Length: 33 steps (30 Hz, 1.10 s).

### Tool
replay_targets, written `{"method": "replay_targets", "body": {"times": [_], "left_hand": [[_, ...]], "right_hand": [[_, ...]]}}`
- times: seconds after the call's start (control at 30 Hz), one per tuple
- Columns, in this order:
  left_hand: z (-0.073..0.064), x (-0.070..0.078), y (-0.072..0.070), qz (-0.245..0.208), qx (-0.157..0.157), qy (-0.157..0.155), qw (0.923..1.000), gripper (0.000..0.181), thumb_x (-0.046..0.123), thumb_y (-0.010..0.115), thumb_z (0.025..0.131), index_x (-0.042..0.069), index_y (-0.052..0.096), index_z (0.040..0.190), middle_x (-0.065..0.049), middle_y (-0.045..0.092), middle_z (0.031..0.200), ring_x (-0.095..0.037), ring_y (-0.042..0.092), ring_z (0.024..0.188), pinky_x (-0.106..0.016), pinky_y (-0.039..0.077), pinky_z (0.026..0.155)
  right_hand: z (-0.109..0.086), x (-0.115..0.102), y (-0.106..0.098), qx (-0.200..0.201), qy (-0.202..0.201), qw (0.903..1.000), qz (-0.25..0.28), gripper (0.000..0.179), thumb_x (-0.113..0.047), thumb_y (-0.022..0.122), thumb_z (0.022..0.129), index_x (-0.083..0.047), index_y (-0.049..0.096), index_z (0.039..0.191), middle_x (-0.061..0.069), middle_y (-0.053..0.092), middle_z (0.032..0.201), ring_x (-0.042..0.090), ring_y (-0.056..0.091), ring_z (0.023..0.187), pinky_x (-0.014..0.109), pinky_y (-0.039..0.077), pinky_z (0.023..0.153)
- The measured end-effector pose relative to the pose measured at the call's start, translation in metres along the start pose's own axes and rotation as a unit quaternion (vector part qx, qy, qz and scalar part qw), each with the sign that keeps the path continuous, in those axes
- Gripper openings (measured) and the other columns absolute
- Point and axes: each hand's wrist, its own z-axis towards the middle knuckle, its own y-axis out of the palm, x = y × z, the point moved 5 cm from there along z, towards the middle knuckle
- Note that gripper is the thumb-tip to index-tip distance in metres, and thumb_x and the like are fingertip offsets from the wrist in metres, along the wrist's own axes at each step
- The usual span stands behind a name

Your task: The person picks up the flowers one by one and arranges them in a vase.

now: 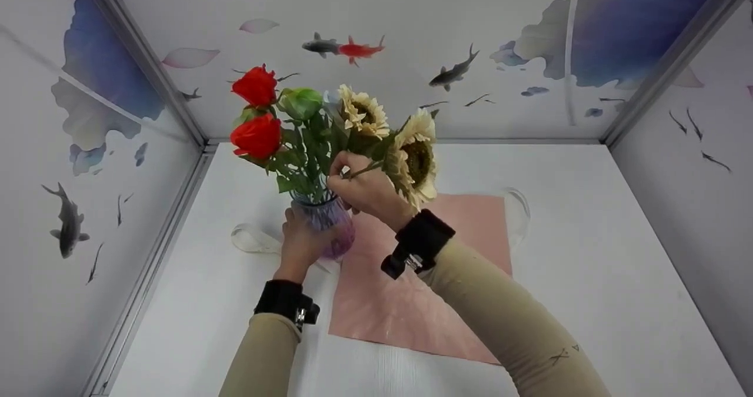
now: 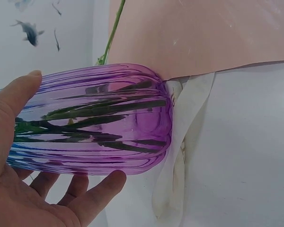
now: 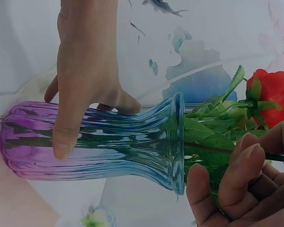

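A glass vase (image 3: 128,156), ribbed and fading from blue at the rim to purple at the base, holds several stems. My left hand (image 1: 306,238) grips its body, thumb on one side and fingers on the other. Two red roses (image 1: 256,136), a green bud (image 1: 300,103) and leaves rise above the rim. My right hand (image 1: 367,188) is beside the rim, pinching a dark stem (image 3: 279,158) between thumb and fingers. That stem leads to a large cream sunflower (image 1: 416,159) tilted to the right. Another cream sunflower (image 1: 363,112) stands behind; its lower stem is hidden.
A pink sheet (image 1: 412,303) lies on the white table (image 1: 588,279), under and right of the vase. White ribbon loops (image 1: 253,238) show left of the vase, and another strap (image 1: 520,214) at the sheet's right edge. Printed walls (image 1: 400,9) enclose the table on three sides.
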Motion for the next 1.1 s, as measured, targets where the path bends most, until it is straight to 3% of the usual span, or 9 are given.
{"method": "replay_targets", "body": {"times": [0.27,0.47,0.57,0.73,0.87,1.0,1.1], "left_hand": [[0.0,0.001,0.0,0.01,0.004,0.019,0.9998,0.111,0.046,0.079,0.082,-0.003,0.011,0.155,-0.03,0.031,0.148,-0.045,0.037,0.133,-0.059,0.034,0.113],[-0.001,0.0,0.0,-0.008,0.002,0.012,0.9999,0.114,0.047,0.08,0.081,-0.002,0.01,0.157,-0.03,0.031,0.148,-0.047,0.038,0.131,-0.061,0.037,0.11],[-0.001,0.0,0.0,-0.01,0.001,0.009,0.9999,0.114,0.046,0.08,0.081,-0.002,0.009,0.157,-0.029,0.03,0.148,-0.048,0.037,0.131,-0.061,0.037,0.11],[-0.001,0.0,0.0,-0.011,-0.001,0.007,0.9999,0.112,0.046,0.079,0.082,-0.001,0.01,0.157,-0.028,0.03,0.148,-0.046,0.037,0.131,-0.06,0.037,0.111],[-0.002,0.001,0.0,-0.015,-0.005,0.0,0.9999,0.115,0.048,0.081,0.081,0.0,0.009,0.157,-0.027,0.029,0.149,-0.046,0.035,0.133,-0.059,0.036,0.113],[-0.001,0.0,0.0,-0.016,-0.014,-0.01,0.9997,0.119,0.05,0.082,0.08,0.001,0.007,0.158,-0.027,0.026,0.151,-0.046,0.033,0.135,-0.06,0.034,0.114],[0.0,-0.001,0.001,-0.006,-0.02,-0.011,0.9997,0.119,0.051,0.081,0.08,0.001,0.006,0.158,-0.027,0.025,0.152,-0.046,0.033,0.136,-0.06,0.033,0.115]], "right_hand": [[0.001,0.002,0.009,-0.017,0.042,0.9979,0.046,0.007,-0.004,0.046,0.088,-0.003,0.053,0.089,-0.004,0.041,0.046,0.007,0.038,0.036,0.022,0.032,0.037],[0.002,0.0,0.006,-0.02,0.008,0.9987,0.047,0.002,-0.002,0.052,0.091,-0.004,0.053,0.092,-0.006,0.041,0.045,0.007,0.038,0.036,0.023,0.033,0.036],[0.002,-0.003,0.003,-0.027,-0.014,0.9969,0.072,0.007,-0.002,0.059,0.092,-0.006,0.054,0.089,-0.003,0.045,0.046,0.005,0.04,0.035,0.024,0.036,0.037],[0.003,-0.004,-0.002,-0.04,-0.037,0.9874,0.149,0.012,-0.001,0.065,0.091,-0.007,0.055,0.086,0.005,0.053,0.052,0.01,0.049,0.04,0.027,0.044,0.04],[0.002,-0.004,-0.004,-0.049,-0.04,0.9766,0.205,0.01,-0.002,0.064,0.095,-0.005,0.055,0.092,0.016,0.06,0.066,0.018,0.058,0.053,0.033,0.05,0.044],[0.002,-0.004,-0.008,-0.028,-0.05,0.9761,0.21,0.009,-0.007,0.065,0.098,-0.003,0.058,0.099,0.031,0.064,0.081,0.026,0.06,0.053,0.038,0.054,0.046],[0.002,-0.004,-0.012,-0.003,-0.065,0.9799,0.189,0.01,-0.01,0.065,0.1,-0.003,0.059,0.103,0.032,0.067,0.082,0.029,0.058,0.047,0.042,0.056,0.049]]}}
